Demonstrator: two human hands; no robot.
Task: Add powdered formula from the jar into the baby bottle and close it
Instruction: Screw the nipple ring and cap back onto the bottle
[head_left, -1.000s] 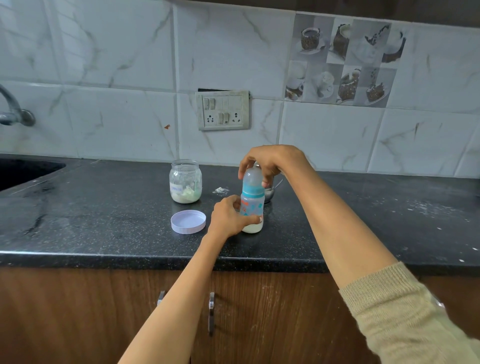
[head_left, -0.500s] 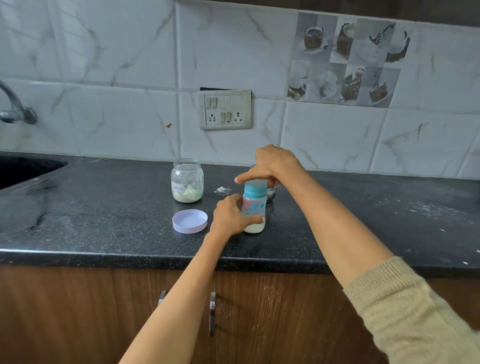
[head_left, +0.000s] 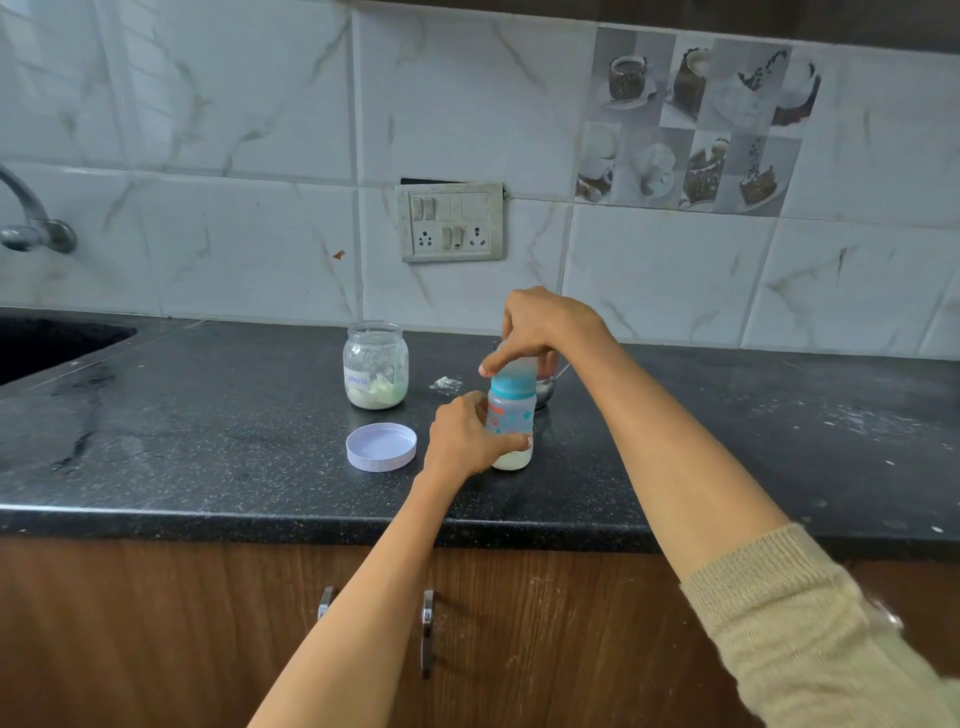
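Note:
A small clear baby bottle (head_left: 511, 415) with a blue collar stands upright on the black counter (head_left: 208, 457), white powder at its bottom. My left hand (head_left: 465, 439) grips the bottle's body from the left. From above, my right hand (head_left: 540, 325) is closed over the translucent cap (head_left: 514, 366) on the bottle's top. An open glass jar (head_left: 375, 366) with pale powder stands to the left. Its white lid (head_left: 381, 447) lies upside down in front of it.
A little spilled powder (head_left: 445, 383) lies between jar and bottle. A small metal bowl (head_left: 545, 389) sits behind the bottle, mostly hidden. A sink (head_left: 47, 343) and tap (head_left: 31, 223) are at far left. A switch panel (head_left: 451, 221) is on the tiled wall.
My right hand has pressed the cap lower onto the bottle's top, and its fingers have shifted around the cap. My left hand keeps its hold on the bottle, which stays in place.

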